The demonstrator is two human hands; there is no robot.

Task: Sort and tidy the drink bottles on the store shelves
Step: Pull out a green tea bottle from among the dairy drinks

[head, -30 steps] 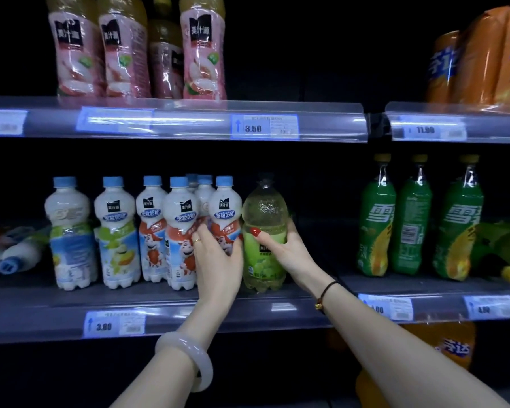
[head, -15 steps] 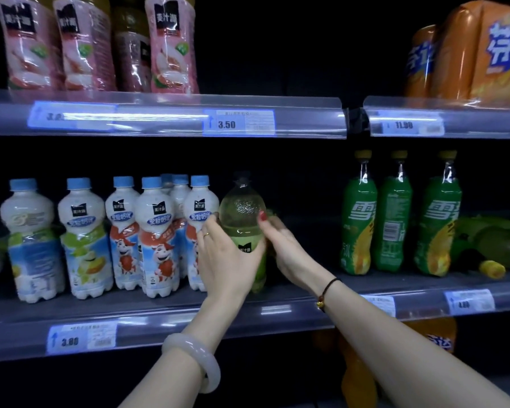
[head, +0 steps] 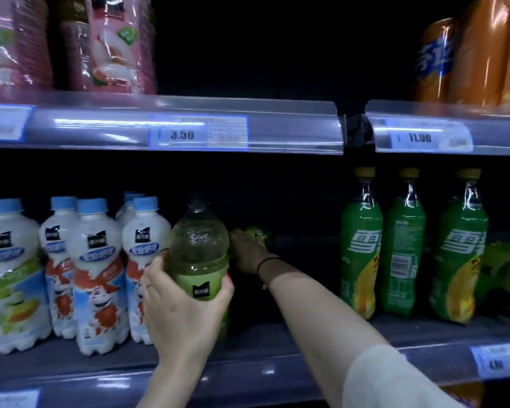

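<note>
A pale green juice bottle (head: 198,245) with a dark cap stands at the front of the middle shelf (head: 277,353), and my left hand (head: 183,307) is wrapped around its lower half. My right hand (head: 248,253) reaches deep into the dark gap behind it and rests on a second green bottle (head: 258,232) at the back; how firmly it grips is hard to see. Several white milk-drink bottles with blue caps (head: 97,275) stand directly left of the held bottle.
Three green soda bottles with yellow caps (head: 404,254) stand to the right, with fallen green bottles (head: 504,272) beyond them. Pink juice bottles (head: 112,45) and large orange soda bottles (head: 477,54) fill the upper shelf. A dark gap lies between my right arm and the green sodas.
My right hand left the front green bottle and reached farther back to another green bottle. My left hand closed fully round the front bottle. The view moved closer and left.
</note>
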